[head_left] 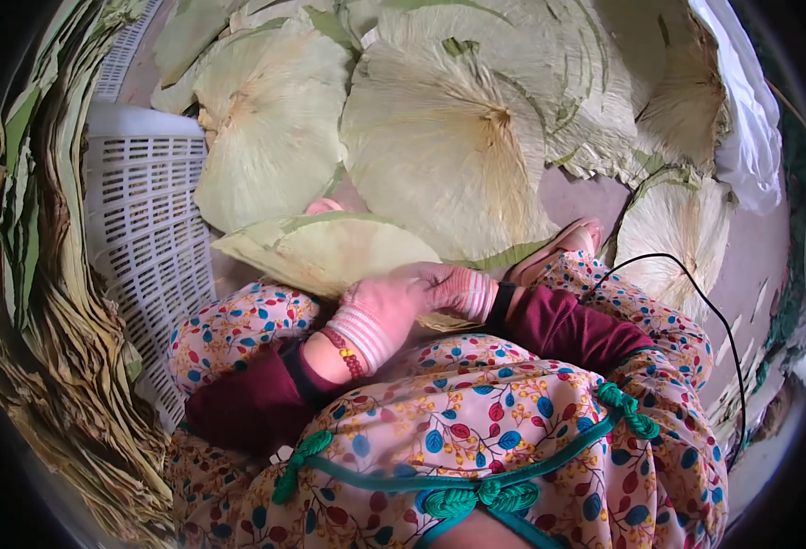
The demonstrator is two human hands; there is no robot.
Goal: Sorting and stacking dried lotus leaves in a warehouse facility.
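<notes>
A pale green lotus leaf point(330, 249), dry and folded over, rises in front of my hands above my lap. My left hand point(380, 316), in a pink and white striped glove, closes on its near part. Against it, my right hand point(458, 291) in a matching glove bends its fingers inward at the same leaf. Motion blurs the fingertips where the hands meet, and the exact grip is hidden. A strip of leaf shows below the right hand. Just beyond lies a large spread lotus leaf point(440, 151), veins fanning out from a brown centre.
Another flat lotus leaf point(275, 128) leans by a white slatted plastic basket point(147, 197). A tall stack of dried leaves point(55, 366) fills the left side. More leaves point(677, 229) lie right, near a white plastic bag point(746, 110). A black cable point(728, 325) curves past my right knee.
</notes>
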